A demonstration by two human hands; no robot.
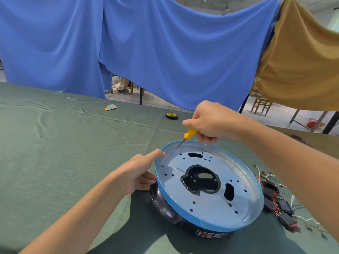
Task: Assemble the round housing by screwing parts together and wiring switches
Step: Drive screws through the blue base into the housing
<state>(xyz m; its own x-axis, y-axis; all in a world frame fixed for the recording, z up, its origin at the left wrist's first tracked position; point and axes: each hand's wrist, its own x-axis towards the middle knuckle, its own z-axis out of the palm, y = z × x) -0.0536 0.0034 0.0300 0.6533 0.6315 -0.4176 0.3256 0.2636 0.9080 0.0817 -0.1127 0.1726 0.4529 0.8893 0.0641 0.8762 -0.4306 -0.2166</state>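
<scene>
The round housing (211, 206) sits on the green-covered worktop (64, 143) close to the person. Its silver plate faces up inside a blue rim, over a black base. The left hand (139, 173) lies against its left side with fingers straight, the forefinger touching the rim and the thumb at the black base. Just right of the housing lies a cluster of black switches (275, 200) with red parts and loose wires. Over the housing's far edge the right hand (211, 121) grips the yellow handle of a screwdriver (189, 134), whose shaft slants down to the plate near the far-left rim. Farther off on the worktop lie a roll of black tape (171, 115) and a small white and yellow object (111, 107). Behind hang a blue cloth (165, 52) and a tan cloth (302, 61)
</scene>
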